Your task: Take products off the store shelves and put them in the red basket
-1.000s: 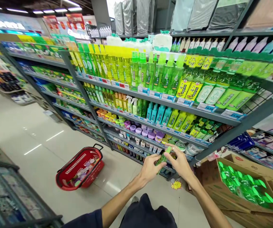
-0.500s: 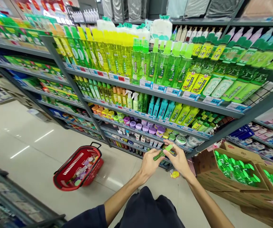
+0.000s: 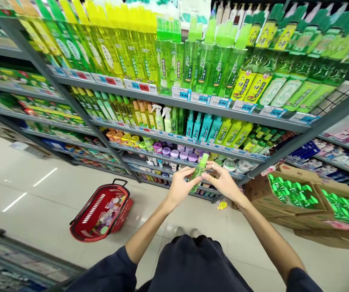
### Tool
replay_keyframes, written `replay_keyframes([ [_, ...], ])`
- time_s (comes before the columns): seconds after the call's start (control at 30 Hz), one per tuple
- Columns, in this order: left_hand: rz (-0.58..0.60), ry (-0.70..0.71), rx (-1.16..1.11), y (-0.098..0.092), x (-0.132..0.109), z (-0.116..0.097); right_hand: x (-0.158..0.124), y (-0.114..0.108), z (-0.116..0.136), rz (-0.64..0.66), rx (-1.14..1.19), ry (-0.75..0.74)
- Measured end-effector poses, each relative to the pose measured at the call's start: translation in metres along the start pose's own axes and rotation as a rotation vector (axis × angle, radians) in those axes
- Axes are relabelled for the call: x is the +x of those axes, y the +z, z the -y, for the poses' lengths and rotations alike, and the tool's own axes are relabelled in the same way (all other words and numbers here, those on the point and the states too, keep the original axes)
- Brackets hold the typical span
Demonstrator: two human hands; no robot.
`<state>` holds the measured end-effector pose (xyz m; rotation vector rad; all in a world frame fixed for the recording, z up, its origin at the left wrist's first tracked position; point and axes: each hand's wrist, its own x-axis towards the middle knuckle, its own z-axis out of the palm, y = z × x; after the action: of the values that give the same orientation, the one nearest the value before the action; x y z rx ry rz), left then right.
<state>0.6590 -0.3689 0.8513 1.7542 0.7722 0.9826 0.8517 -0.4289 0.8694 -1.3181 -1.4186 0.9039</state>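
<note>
A small green spray bottle (image 3: 200, 172) stands tilted upright between my hands, its pale green cap at the top. My left hand (image 3: 179, 187) grips its lower side, and the fingertips of my right hand (image 3: 222, 182) pinch it from the other side. Both hands are in front of the lower shelves of a metal store rack (image 3: 174, 106). Round tubs and jars (image 3: 174, 153) sit on a shelf just behind the bottle. Part of the bottle's body is hidden by my fingers.
A red plastic shopping basket (image 3: 101, 212) holding assorted products stands on the tiled floor (image 3: 40, 202) to my left. Cardboard boxes of green bottles (image 3: 290, 194) stand on the right. Another shelf unit (image 3: 16, 259) is at the lower left.
The green bottle has turned from lying almost sideways to nearly upright between my hands. My hands are closer together, and the view has shifted, with the shelves lower-left of before.
</note>
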Motion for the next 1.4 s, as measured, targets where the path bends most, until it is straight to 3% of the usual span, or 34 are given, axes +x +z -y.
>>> replay_keyframes([
  [0.13, -0.01, 0.006, 0.024, -0.006, 0.005, -0.006, 0.008, -0.005, 0.004, -0.009, 0.015, -0.041],
  [0.3, -0.025, -0.121, -0.094, -0.008, 0.01, -0.003, 0.013, -0.012, -0.001, -0.077, 0.315, 0.066],
  [0.43, -0.05, -0.091, -0.03, -0.006, 0.018, -0.009, 0.014, -0.021, 0.007, -0.101, 0.353, 0.056],
  [0.53, -0.094, -0.08, 0.006, -0.006, 0.02, -0.015, -0.005, -0.025, 0.036, -0.059, 0.546, -0.026],
  [0.7, -0.158, -0.121, 0.03, -0.023, 0.016, -0.008, -0.072, -0.01, 0.111, 0.34, 0.93, -0.312],
  [0.8, -0.164, -0.13, 0.035, -0.04, 0.022, 0.002, -0.083, 0.009, 0.14, 0.257, 0.957, -0.392],
  [0.9, -0.141, -0.108, 0.026, -0.059, 0.038, 0.008, -0.053, 0.024, 0.131, 0.142, 0.582, -0.43],
  [1.0, -0.062, -0.063, -0.02, -0.082, 0.06, 0.011, 0.01, 0.036, 0.095, -0.134, -0.001, -0.31],
  [1.07, 0.008, -0.01, -0.041, -0.098, 0.075, 0.013, 0.056, 0.046, 0.071, -0.232, -0.233, -0.222],
  [1.2, 0.13, 0.103, -0.013, -0.124, 0.1, 0.022, 0.119, 0.064, 0.049, -0.186, -0.366, -0.155],
  [1.3, 0.212, 0.177, 0.046, -0.137, 0.119, 0.029, 0.139, 0.068, 0.055, -0.14, -0.449, -0.151],
  [1.4, 0.273, 0.244, 0.135, -0.147, 0.144, 0.032, 0.157, 0.063, 0.063, -0.177, -0.586, -0.171],
])
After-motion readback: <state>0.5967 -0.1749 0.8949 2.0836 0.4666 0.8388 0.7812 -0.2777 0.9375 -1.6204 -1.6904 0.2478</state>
